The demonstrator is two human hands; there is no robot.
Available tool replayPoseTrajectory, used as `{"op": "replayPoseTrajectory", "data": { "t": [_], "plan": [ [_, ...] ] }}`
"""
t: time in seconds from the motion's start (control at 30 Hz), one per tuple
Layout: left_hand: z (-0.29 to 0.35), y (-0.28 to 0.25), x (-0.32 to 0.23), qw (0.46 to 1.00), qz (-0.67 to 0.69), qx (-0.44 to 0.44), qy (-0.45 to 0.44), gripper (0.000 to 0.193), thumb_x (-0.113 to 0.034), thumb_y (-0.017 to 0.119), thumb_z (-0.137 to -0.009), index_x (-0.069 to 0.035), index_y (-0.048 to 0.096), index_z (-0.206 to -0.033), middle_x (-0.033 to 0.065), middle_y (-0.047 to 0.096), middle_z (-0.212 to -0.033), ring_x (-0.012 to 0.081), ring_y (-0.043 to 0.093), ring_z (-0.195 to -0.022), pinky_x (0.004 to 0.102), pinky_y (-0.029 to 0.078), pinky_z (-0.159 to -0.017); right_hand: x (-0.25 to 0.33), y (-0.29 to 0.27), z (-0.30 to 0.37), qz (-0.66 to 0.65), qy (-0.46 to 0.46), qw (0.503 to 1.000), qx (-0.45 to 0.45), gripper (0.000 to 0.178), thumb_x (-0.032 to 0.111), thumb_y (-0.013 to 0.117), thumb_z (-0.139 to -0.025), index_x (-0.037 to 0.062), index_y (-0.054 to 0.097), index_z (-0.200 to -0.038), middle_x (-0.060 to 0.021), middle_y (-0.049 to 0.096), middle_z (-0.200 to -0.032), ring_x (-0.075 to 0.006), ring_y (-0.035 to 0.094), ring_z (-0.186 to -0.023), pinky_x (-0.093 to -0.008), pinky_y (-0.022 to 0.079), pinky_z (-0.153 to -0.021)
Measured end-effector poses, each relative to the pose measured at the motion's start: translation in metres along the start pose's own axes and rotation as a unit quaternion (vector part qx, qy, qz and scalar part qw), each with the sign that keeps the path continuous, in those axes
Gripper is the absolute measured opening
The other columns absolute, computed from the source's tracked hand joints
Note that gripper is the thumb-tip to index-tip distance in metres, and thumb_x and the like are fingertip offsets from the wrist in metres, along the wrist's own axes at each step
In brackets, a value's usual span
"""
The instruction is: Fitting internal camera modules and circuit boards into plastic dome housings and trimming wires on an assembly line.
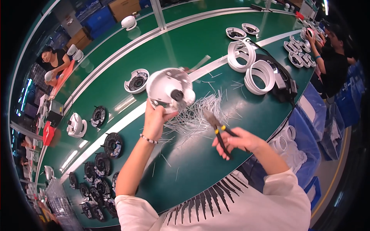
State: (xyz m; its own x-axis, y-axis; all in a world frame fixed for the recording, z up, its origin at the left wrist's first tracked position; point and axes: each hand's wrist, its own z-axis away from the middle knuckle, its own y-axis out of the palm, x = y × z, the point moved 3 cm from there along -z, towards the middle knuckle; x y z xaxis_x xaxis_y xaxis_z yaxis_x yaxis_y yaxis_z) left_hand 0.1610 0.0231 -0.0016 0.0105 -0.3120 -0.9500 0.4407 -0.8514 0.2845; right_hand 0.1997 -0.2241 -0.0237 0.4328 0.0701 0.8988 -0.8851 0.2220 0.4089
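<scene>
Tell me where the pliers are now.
In the head view, the pliers are right of centre, held in the right hand, just right of the pile of thin white strips.

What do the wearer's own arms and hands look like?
Both the left hand and right hand are ungloved. A bracelet of dark and light beads circles the left wrist; no bracelet shows on the right. The off-white sleeves are short.

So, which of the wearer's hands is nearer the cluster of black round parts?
Left. The left hand is beyond and right of the cluster; the right hand is farther right.
</scene>
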Motion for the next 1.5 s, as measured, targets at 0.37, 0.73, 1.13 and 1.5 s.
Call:
{"op": "replayPoseTrajectory", "data": {
  "t": [0.37, 0.73, 1.13, 1.5],
  "plan": [
    [-0.166, 0.014, 0.011, 0.944, 0.286, 0.145, -0.08, 0.046, 0.004, 0.032, -0.069, 0.023, 0.028, -0.111, 0.0337, 0.036, -0.118, 0.04, 0.039, -0.112, 0.0379, 0.036, -0.098, -0.063, 0.055, -0.004, -0.21, 0.059, 0.964, 0.152, 0.059, 0.033, 0.057, -0.078, -0.0072, 0.04, -0.117, -0.0118, 0.052, -0.095, -0.0185, 0.054, -0.082, -0.0305, 0.044, -0.07],
    [-0.157, -0.056, -0.03, 0.93, -0.361, -0.022, 0.06, 0.041, -0.034, 0.059, -0.079, 0.005, 0.06, -0.089, 0.0133, 0.063, -0.08, 0.0181, 0.063, -0.061, 0.0267, 0.052, -0.055, -0.05, 0.043, 0.008, -0.194, 0.106, 0.975, -0.028, 0.061, 0.034, 0.054, -0.067, -0.0103, 0.048, -0.108, -0.0151, 0.056, -0.088, -0.0241, 0.056, -0.078, -0.0335, 0.043, -0.073],
    [-0.028, -0.255, -0.023, 0.623, -0.732, -0.258, 0.1, 0.038, -0.006, 0.049, -0.073, -0.012, 0.043, -0.11, 0.0157, 0.058, -0.087, 0.0314, 0.059, -0.082, 0.0417, 0.048, -0.066, -0.058, 0.07, -0.003, -0.251, 0.049, 0.966, -0.038, 0.057, 0.036, 0.056, -0.075, -0.0078, 0.043, -0.11, -0.0158, 0.053, -0.085, -0.0247, 0.051, -0.074, -0.0328, 0.044, -0.062],
    [0.093, -0.262, -0.089, 0.644, -0.683, -0.27, 0.214, 0.022, -0.006, 0.053, -0.07, -0.008, 0.058, -0.091, 0.0144, 0.059, -0.07, 0.033, 0.057, -0.069, 0.0417, 0.045, -0.064, -0.069, 0.048, -0.008, -0.249, 0.087, 0.964, 0.044, 0.061, 0.04, 0.053, -0.077, -0.0046, 0.04, -0.115, -0.0122, 0.05, -0.087, -0.0244, 0.049, -0.078, -0.0377, 0.044, -0.067]
  ]
}}
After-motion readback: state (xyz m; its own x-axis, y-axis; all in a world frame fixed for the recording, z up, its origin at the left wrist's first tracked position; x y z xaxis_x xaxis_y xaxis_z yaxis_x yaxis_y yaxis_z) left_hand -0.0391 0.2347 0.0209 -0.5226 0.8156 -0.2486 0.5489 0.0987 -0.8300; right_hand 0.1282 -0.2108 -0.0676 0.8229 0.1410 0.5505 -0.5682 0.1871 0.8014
